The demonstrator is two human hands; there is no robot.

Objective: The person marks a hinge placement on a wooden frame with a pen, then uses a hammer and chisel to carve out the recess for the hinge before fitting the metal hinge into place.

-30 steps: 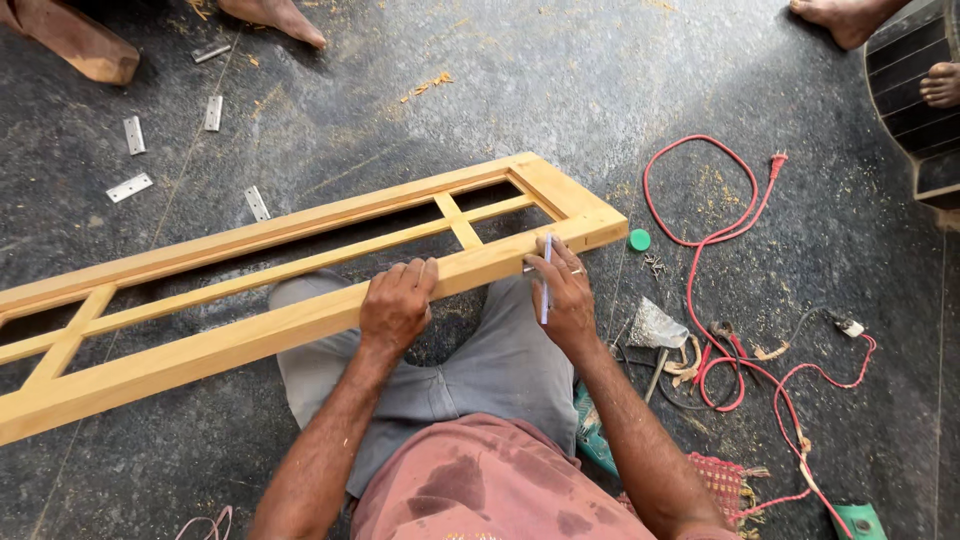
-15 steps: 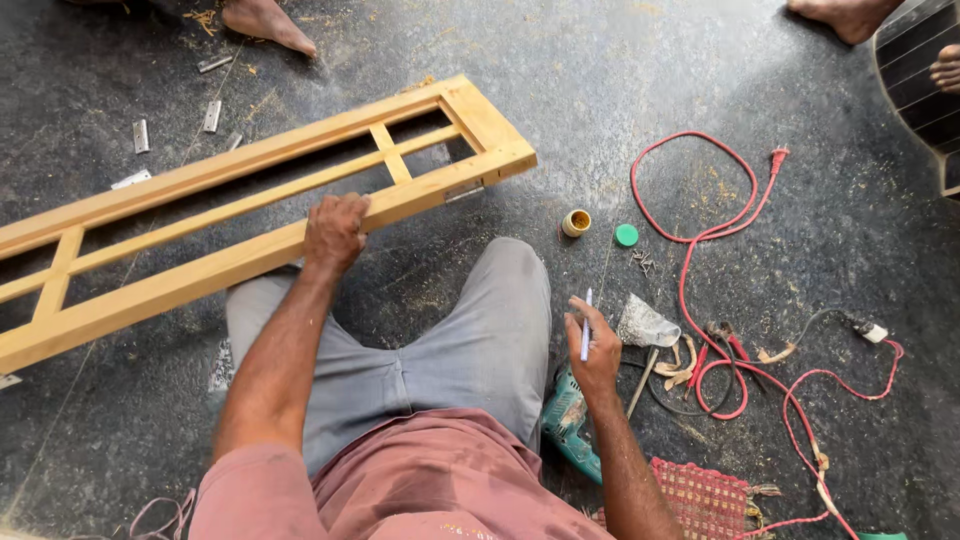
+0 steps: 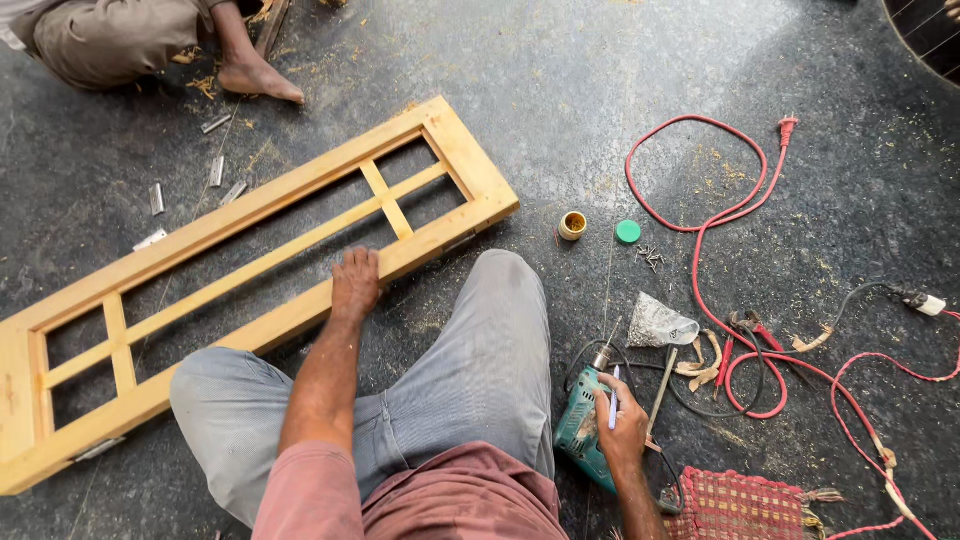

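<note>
Fingers of the left hand lie flat and together on the near rail of the wooden frame, palm down, gripping nothing. Right hand curls round a white pen while it rests on the teal drill, which lies on the floor just beside the person's right knee. The frame lies flat on the dark floor, slanting from lower left to upper right, its near rail touching the grey trousers. Right of the drill sit a clear bag of screws and a looping red cable. A small yellow pot and a green lid lie near the frame's end. Another person's bare foot rests beyond the frame, with small metal hinges scattered near it.
</note>
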